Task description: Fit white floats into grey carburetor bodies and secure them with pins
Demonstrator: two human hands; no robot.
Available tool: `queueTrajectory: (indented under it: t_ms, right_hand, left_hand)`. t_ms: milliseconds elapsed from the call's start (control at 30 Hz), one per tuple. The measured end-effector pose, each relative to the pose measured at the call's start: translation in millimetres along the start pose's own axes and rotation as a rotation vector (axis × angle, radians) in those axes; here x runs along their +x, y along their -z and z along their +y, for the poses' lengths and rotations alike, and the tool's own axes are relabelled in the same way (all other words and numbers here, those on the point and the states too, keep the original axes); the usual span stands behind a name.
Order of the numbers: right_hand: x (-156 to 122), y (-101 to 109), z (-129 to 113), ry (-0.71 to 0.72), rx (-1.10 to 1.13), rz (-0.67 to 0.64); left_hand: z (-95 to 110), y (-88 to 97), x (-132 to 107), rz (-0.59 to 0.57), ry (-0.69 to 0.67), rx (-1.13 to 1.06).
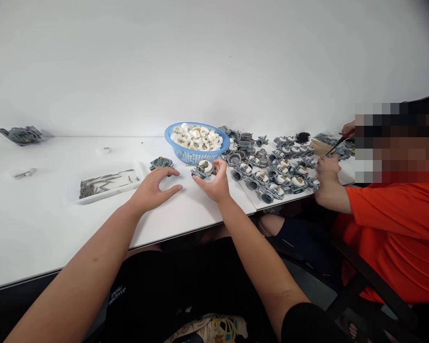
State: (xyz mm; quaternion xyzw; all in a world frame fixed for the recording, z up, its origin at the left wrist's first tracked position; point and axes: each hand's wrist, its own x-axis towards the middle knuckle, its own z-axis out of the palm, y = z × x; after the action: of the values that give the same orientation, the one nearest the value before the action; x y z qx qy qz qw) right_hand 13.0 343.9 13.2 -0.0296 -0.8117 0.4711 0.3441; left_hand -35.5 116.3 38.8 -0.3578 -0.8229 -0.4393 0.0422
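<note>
The person's right hand [216, 185] gripped a grey metal part with a white ring [203, 167] by its side, over the counter [189, 207] and just in front of the blue basket [200, 156] heaped with white rings [196, 136]. The left hand [153, 190] was spread and held nothing, near a second grey part [161, 162]; from my spot I couldn't tell whether they touched. Left of it lay a tray [105, 196] of thin metal pins [93, 187]; rightward, an orange-sleeved co-worker held a thin tool [335, 146]
</note>
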Motion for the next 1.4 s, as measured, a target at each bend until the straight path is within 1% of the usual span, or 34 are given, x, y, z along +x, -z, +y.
queueTrajectory:
  t_ms: [200,333,400,533,667,733,933,1100,1300,1400]
  right_hand:
    - [5,8,11,-0.177,-0.108,0.104]
    - [7,16,17,-0.193,-0.147,0.228]
    - [7,21,18,-0.206,-0.139,0.262]
    - [3,34,20,-0.262,-0.200,0.215]
    - [-5,45,22,-0.202,-0.300,0.183]
    - [-8,47,22,-0.189,-0.315,0.177]
    - [-17,50,10,-0.270,-0.334,0.124]
    - [-25,53,2,-0.255,-0.405,0.203]
    - [-30,59,4,-0.294,-0.471,0.293]
    - [-33,62,5,-0.280,-0.545,0.337]
  left_hand:
    - [-5,-1.0,1,-0.011,-0.019,0.038]
    - [-9,-1.7,1,-0.004,-0.036,0.036]
    - [-11,-2.6,1,-0.002,-0.050,0.033]
    - [-12,-4.9,1,-0.035,-0.087,0.062]
    - [-11,-5.5,3,-0.055,-0.097,0.083]
    - [-11,-5.0,3,-0.048,-0.086,0.077]
    - [-12,-4.9,1,-0.054,-0.066,0.086]
    - [-10,-4.7,1,-0.052,-0.054,0.086]
    - [-9,-3.5,1,-0.052,-0.065,0.085]
    - [-9,-3.0,1,-0.054,-0.061,0.091]
